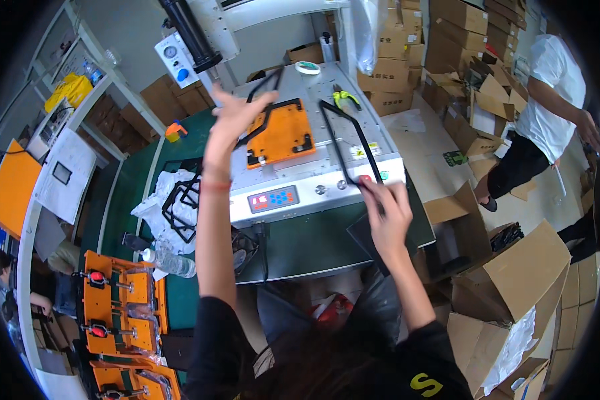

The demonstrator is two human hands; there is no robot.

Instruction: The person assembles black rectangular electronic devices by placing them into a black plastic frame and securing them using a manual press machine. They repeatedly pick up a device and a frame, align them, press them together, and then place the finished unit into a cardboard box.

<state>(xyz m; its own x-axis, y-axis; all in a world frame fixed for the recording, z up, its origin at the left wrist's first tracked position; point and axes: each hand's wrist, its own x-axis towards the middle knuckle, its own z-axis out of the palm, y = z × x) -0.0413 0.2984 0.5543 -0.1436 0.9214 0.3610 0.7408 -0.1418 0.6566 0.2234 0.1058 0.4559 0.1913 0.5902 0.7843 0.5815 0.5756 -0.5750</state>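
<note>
My right hand pinches the near end of a thin black rectangular frame, which stands tilted over the right part of the white machine's worktop. Over the left side of an orange fixture plate is my left hand, blurred by motion, thumb and fingers spread apart. Another black frame, also blurred, slants past its fingertips above the plate; whether the fingers grip it is unclear. Black blocks sit at the plate's corners. Yellow-green pliers lie behind the right-hand frame.
A control panel faces me. Left on the green table are more black frames on white wrapping, a water bottle and orange clamp fixtures. A black cylinder hangs above. Open cartons and a person are right.
</note>
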